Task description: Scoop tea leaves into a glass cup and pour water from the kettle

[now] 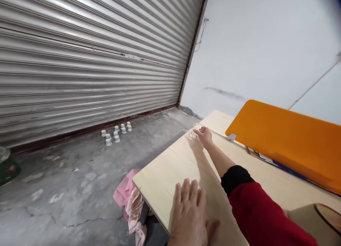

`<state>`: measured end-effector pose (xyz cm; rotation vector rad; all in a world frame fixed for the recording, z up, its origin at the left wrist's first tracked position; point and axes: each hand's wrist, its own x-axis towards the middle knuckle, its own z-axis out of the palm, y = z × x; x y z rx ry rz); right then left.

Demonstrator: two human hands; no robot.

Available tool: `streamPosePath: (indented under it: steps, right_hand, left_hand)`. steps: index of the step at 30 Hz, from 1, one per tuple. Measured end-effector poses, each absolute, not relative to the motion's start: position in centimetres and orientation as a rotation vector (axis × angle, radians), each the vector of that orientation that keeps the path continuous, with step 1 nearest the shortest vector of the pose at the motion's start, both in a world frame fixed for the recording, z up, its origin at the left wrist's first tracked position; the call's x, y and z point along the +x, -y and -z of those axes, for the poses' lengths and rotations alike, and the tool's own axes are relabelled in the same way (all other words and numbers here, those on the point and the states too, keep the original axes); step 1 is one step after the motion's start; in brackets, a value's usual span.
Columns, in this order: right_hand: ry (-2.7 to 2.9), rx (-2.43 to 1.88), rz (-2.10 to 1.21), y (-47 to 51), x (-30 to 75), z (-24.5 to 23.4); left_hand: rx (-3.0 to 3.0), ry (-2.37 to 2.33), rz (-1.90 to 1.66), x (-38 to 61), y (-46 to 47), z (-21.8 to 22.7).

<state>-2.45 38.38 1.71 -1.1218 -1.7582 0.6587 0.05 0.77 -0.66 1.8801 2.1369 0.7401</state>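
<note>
"Two hands at the pale tabletop [165,164]. Edges first?"

"Noted from where I stand: near left corner juts out over the concrete floor [82,182], pink cloth [126,189] hanging just beside it. From that corner the left edge runs away toward the white wall [255,54]."

"Limits on the other side?"

"Orange panel [287,139] stands upright along the right, over a narrow gap in the surface. Room to move sideways lies between panel and left edge; beyond that edge, floor opens out as far as the roller shutter [93,72]. White cups [116,134] stand in a cluster down there, well apart from the table."

"Left hand [189,214]?"

"Near part of the tabletop, palm down, fingers extended, released."

"Right hand [204,136]?"

"Arm stretched far forward, red sleeve [262,214] reaching across. Fingers bent, thumb toward a small clear object [193,132]."

"Grasped?"

"Cannot tell: see-through, small and partly behind the fingers. Clasped or merely touched, either would fit."

"Position of the object?"

"Far end of the left edge, close to the drop. Right at the right hand's fingertips; well ahead of the left hand, with bare wood between."
</note>
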Motion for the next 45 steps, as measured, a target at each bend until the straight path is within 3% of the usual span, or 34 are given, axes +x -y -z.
streamPosePath:
  steps: [11,38,45]
  right_hand:
    - [1.73,-1.143,-0.743,-40.0,-4.0,-0.6]
    - [1.733,-1.151,-0.773,-37.8,-4.9,-0.6]
    - [1.701,-1.147,-0.811,-36.5,-2.3,-2.7]
  left_hand:
    - [1.945,-2.232,-0.776,0.6,-1.7,3.5]
    - [1.964,-2.213,-0.758,0.2,-1.6,3.3]
    - [1.886,-2.176,-0.8,-0.1,-0.8,1.6]
